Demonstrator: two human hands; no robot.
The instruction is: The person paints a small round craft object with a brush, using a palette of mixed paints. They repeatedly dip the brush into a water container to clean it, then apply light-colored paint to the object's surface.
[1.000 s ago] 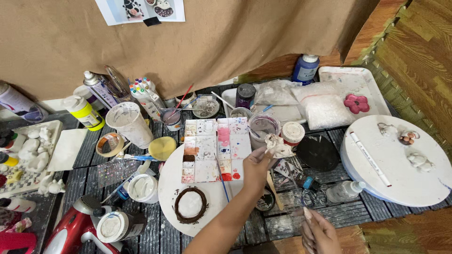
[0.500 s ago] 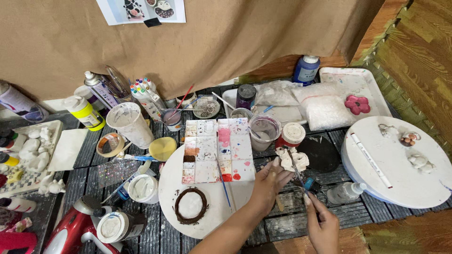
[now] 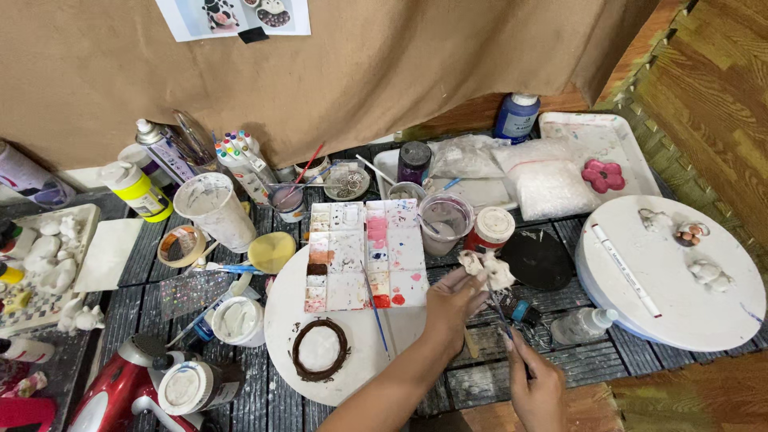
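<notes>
1. Since the earlier frames, we have brought our right hand (image 3: 534, 384) up from the bottom edge, and our left hand (image 3: 450, 300) has come off the palette toward the middle.
2. We pinch a thin brush (image 3: 500, 308) in our right fingers, tip raised toward the figurine.
3. We grip the small white clay figurine (image 3: 486, 268) in our left fingertips, above the dark slatted table (image 3: 496, 364), just right of the paint palette (image 3: 364, 254).
4. We judge the painting step is in hand; the next move calls for a steady, light brush contact.
5. Farther off stand the red-lidded jar (image 3: 490, 227) and the rinse cup (image 3: 446, 222).
</notes>
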